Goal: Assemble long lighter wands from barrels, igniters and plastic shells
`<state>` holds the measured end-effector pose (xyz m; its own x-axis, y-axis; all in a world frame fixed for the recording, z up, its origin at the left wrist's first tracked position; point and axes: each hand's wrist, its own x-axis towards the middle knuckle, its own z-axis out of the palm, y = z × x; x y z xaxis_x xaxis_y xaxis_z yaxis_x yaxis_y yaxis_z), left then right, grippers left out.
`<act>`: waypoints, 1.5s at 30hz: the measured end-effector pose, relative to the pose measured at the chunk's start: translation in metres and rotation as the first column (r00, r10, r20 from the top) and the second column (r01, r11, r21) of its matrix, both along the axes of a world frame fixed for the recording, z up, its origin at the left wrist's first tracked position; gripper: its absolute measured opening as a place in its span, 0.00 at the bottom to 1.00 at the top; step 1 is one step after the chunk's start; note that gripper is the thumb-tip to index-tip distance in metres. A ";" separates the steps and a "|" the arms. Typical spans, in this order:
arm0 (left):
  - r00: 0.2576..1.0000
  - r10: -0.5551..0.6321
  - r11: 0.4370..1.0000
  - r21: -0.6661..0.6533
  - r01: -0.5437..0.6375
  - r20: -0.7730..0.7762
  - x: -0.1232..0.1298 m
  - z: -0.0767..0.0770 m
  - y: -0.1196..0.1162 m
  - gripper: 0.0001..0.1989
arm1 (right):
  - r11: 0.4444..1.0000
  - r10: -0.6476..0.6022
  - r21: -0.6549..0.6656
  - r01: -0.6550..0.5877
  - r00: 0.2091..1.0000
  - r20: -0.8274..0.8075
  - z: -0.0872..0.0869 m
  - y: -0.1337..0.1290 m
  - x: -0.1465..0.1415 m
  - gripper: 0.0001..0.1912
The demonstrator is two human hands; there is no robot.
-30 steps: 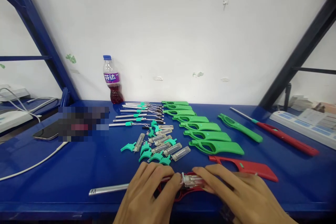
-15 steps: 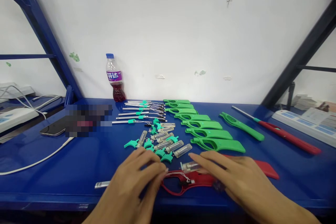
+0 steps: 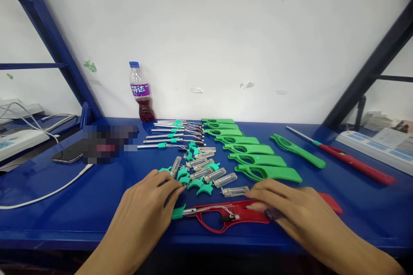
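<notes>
A red handle shell (image 3: 245, 214) lies on the blue table near its front edge, with a metal tube, white wires and a teal piece (image 3: 178, 212) at its left end. My left hand (image 3: 155, 197) is above that end, its fingertips pinched beside the teal triggers (image 3: 195, 183); what they hold is too small to make out. Over the shell's right part is my right hand (image 3: 280, 206), thumb and fingers curled at a clear fuel tank (image 3: 235, 191). Its grip is smeared and partly hidden.
Green shells (image 3: 264, 160) lie in a column behind. Metal tubes with wires (image 3: 171, 135) are left of them. A bottle (image 3: 140, 94) stands by the wall. A red lighter (image 3: 355, 164) and power strip (image 3: 377, 149) are right. A phone (image 3: 69, 150) with a white cable is left.
My left hand has moved left and slightly up, uncovering the tube and teal piece. The clear tank near my right hand is now further back, beyond the red shell.
</notes>
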<state>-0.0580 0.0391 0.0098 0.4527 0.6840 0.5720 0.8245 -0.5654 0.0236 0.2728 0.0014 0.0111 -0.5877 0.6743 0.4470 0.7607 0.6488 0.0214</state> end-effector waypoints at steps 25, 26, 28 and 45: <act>0.965 -0.199 0.962 -0.221 0.159 -0.171 0.002 0.000 -0.030 0.45 | 0.936 -0.225 -0.277 0.216 0.974 0.003 -0.037 -0.020 0.014 0.20; 0.965 -0.200 0.966 -0.200 0.165 -0.167 0.003 0.001 -0.030 0.44 | 0.935 -0.225 -0.280 0.216 0.974 0.000 -0.037 -0.020 0.014 0.20; 0.969 -0.191 0.975 -0.149 0.167 -0.158 0.006 0.003 -0.029 0.40 | 0.934 -0.228 -0.284 0.217 0.974 -0.005 -0.038 -0.020 0.015 0.20; 0.996 0.081 0.986 -0.150 -0.077 0.022 -0.065 0.041 0.060 0.19 | 0.915 -0.235 -0.349 0.204 0.971 -0.048 -0.038 -0.020 0.012 0.23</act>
<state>-0.1229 0.0996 0.0512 0.3795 0.7952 0.4729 0.8642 -0.4872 0.1258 0.2847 -0.0181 -0.0271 -0.3767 0.9020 0.2109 0.8736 0.4217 -0.2430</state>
